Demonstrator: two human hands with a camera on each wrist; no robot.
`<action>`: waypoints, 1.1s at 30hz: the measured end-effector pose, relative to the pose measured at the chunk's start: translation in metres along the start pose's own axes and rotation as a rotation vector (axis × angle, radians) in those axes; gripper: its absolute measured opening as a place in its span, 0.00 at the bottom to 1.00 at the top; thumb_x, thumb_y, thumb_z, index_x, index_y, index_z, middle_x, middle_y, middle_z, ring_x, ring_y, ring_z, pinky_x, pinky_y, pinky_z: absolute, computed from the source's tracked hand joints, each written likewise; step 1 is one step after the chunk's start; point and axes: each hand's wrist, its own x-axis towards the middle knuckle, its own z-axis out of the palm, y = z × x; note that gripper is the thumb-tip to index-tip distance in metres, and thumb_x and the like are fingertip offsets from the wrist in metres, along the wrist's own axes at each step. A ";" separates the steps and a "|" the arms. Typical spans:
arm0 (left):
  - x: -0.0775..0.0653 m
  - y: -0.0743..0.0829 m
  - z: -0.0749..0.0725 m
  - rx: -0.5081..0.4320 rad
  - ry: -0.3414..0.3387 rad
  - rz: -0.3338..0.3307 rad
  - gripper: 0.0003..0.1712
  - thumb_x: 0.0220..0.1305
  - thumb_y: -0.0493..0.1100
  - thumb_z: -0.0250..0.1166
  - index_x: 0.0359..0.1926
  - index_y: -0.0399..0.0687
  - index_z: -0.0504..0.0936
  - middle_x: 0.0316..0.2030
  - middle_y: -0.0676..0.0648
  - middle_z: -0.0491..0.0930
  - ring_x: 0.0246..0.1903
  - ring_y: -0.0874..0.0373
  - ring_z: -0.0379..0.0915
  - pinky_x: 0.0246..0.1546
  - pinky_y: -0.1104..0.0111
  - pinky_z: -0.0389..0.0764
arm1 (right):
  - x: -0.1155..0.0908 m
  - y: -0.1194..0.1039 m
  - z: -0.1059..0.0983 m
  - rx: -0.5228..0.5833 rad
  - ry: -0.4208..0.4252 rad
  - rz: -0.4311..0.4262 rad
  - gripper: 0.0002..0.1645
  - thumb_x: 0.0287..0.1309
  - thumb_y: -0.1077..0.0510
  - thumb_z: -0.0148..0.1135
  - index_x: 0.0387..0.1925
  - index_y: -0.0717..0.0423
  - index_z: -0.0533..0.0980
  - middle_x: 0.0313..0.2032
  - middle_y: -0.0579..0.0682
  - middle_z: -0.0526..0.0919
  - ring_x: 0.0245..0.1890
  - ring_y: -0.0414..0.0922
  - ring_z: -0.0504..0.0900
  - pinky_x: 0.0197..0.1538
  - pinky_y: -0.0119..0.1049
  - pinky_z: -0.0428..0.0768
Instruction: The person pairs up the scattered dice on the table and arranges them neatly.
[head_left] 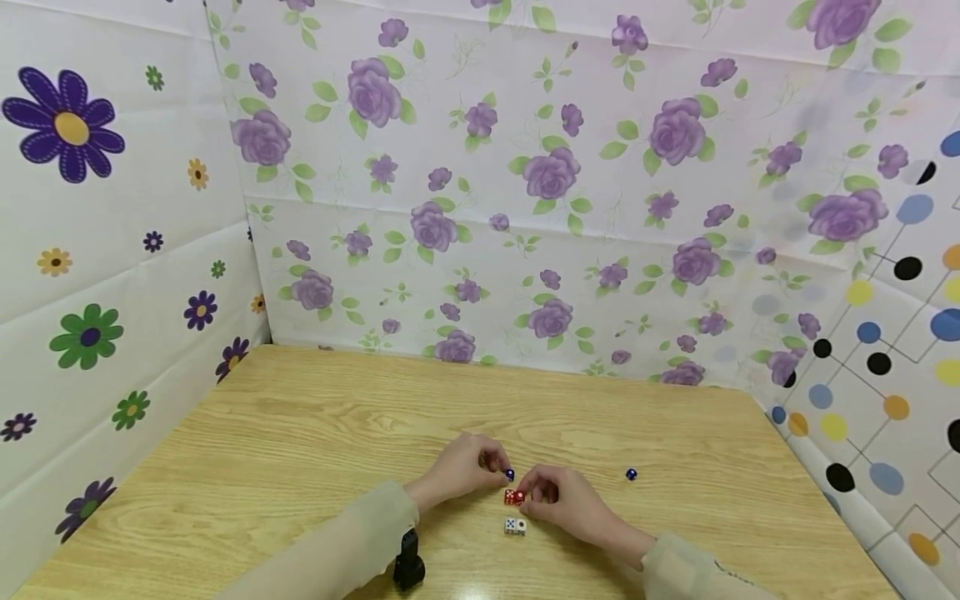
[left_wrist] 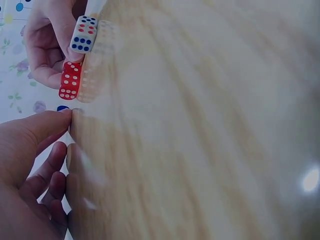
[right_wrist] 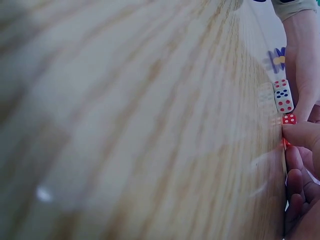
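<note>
Between the hands, two red dice (head_left: 510, 497) sit side by side on the table, with two white dice (head_left: 515, 527) side by side nearer the front. Just beyond the red pair, my left hand (head_left: 467, 468) pinches a blue die (head_left: 510, 475) between thumb and fingers. My right hand (head_left: 566, 502) has its thumb and index finger on the right-hand red die (head_left: 520, 496). Seen from the right wrist, the thumb covers much of the red dice (right_wrist: 289, 119). Only a sliver of the blue die (left_wrist: 63, 107) shows past the thumb in the left wrist view.
Another blue die (head_left: 632, 474) lies apart on the right side of the wooden table (head_left: 337, 408). Flowered cloth (head_left: 480, 208) hangs behind the table's back edge, with patterned cloths at both sides. A black strap-like device (head_left: 408, 562) is at the left sleeve.
</note>
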 end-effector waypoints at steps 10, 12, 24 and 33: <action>0.000 0.000 -0.001 -0.005 -0.008 -0.011 0.04 0.57 0.40 0.73 0.34 0.49 0.86 0.26 0.53 0.81 0.26 0.66 0.70 0.30 0.74 0.70 | 0.001 0.001 0.000 -0.006 -0.002 -0.004 0.10 0.57 0.54 0.71 0.39 0.47 0.80 0.28 0.46 0.79 0.22 0.33 0.69 0.27 0.27 0.68; 0.000 0.001 -0.001 -0.005 -0.009 -0.015 0.04 0.57 0.40 0.73 0.34 0.49 0.86 0.26 0.53 0.80 0.26 0.66 0.69 0.30 0.74 0.69 | 0.001 0.001 0.000 -0.007 -0.005 -0.002 0.10 0.56 0.54 0.71 0.40 0.47 0.80 0.28 0.46 0.79 0.22 0.33 0.69 0.27 0.27 0.68; -0.001 0.000 -0.001 -0.012 -0.007 -0.013 0.04 0.57 0.39 0.73 0.34 0.48 0.86 0.25 0.53 0.80 0.25 0.66 0.69 0.30 0.74 0.69 | 0.002 -0.001 -0.004 -0.007 -0.039 0.007 0.11 0.56 0.53 0.71 0.41 0.48 0.81 0.28 0.47 0.80 0.22 0.33 0.69 0.27 0.27 0.69; -0.001 -0.004 0.003 -0.019 -0.012 -0.013 0.04 0.57 0.41 0.74 0.34 0.51 0.86 0.25 0.56 0.80 0.25 0.68 0.69 0.30 0.75 0.70 | -0.001 0.001 -0.025 0.002 -0.048 -0.012 0.14 0.61 0.55 0.68 0.46 0.55 0.80 0.33 0.49 0.82 0.29 0.35 0.75 0.32 0.28 0.75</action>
